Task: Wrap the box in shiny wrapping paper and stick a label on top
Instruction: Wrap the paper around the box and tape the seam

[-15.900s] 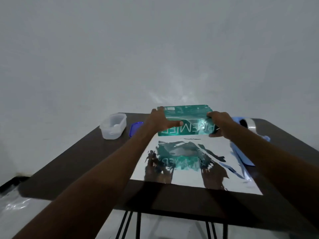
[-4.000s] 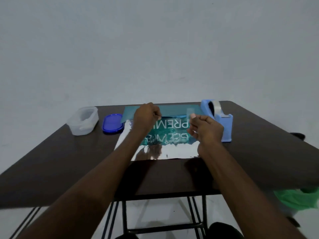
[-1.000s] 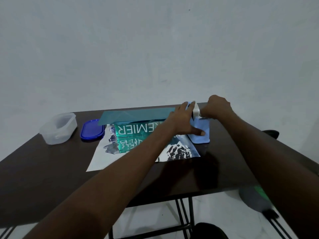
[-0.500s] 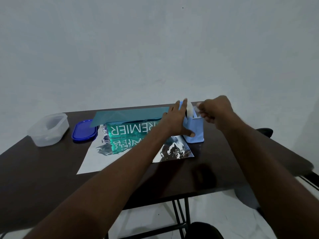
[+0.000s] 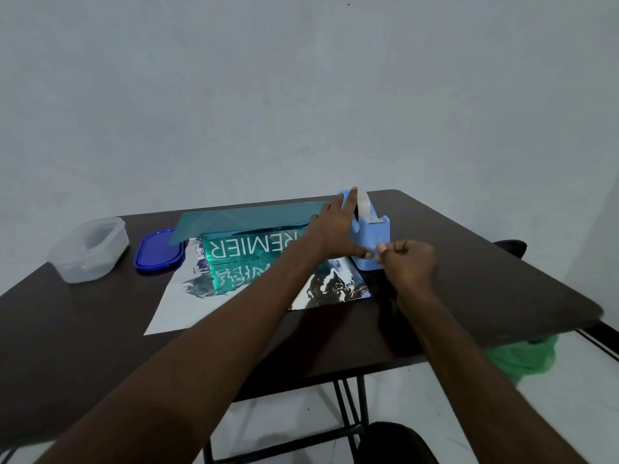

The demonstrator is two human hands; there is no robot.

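A green box [image 5: 248,247] with white letters lies on a sheet of shiny silver wrapping paper [image 5: 234,296] in the middle of the dark table. The paper's far flap [image 5: 244,217] is folded up over the box's top. At the box's right end stands a light blue tape dispenser [image 5: 371,237]. My left hand [image 5: 335,229] holds the dispenser's side with straight fingers and the thumb at its foot. My right hand [image 5: 407,262] is just in front of the dispenser, fingers curled, pinching a short piece of clear tape [image 5: 380,249].
At the table's far left are a clear plastic tub [image 5: 88,247] and its blue lid [image 5: 159,251]. The table's right edge [image 5: 536,286] drops off to a green bag [image 5: 522,358] on the floor. A dark stool [image 5: 392,440] sits under the near edge.
My right hand has drawn back from the top of the dispenser toward me and down, pulling tape with it. The left hand stays on the dispenser.
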